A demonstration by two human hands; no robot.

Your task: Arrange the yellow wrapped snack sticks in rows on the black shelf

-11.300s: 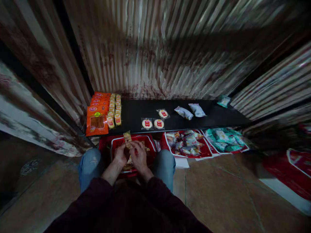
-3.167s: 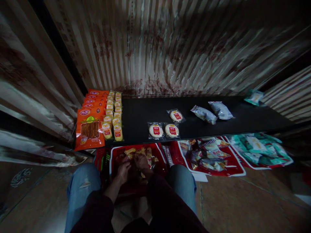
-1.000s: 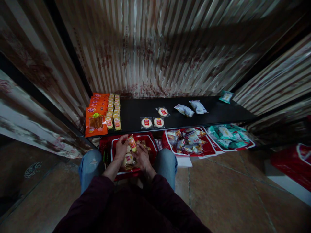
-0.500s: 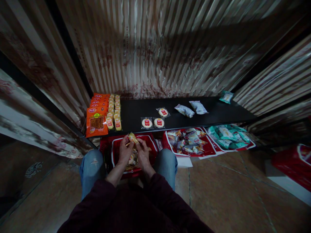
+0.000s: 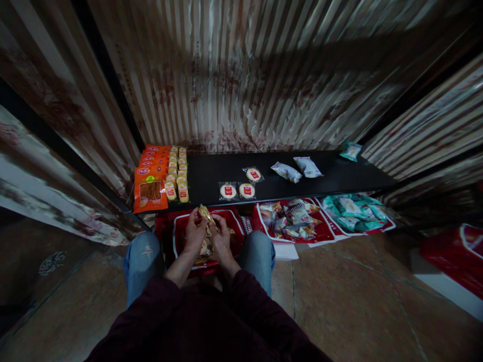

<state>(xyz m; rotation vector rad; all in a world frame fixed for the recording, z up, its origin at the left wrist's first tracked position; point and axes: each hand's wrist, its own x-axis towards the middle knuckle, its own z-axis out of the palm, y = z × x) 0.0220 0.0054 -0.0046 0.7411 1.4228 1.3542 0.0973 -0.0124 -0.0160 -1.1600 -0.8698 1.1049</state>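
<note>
Both left hand [image 5: 193,235] and right hand [image 5: 222,239] pinch one wrapped yellow snack [image 5: 205,213] between nearly closed fingers over the red basket [image 5: 237,237]; a light, even grip along its sides should best keep the wrapper uncreased

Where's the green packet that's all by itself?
In the head view, the green packet lies at the back right corner of the black shelf, to the right of two silvery packets.

Brought left hand [image 5: 194,233] and right hand [image 5: 222,236] up from inside the red basket [image 5: 236,239]. Turned the yellow-wrapped snack [image 5: 205,213] between them, hiding the red label seen a second ago. Raised the right hand nearly level with the left.
</note>
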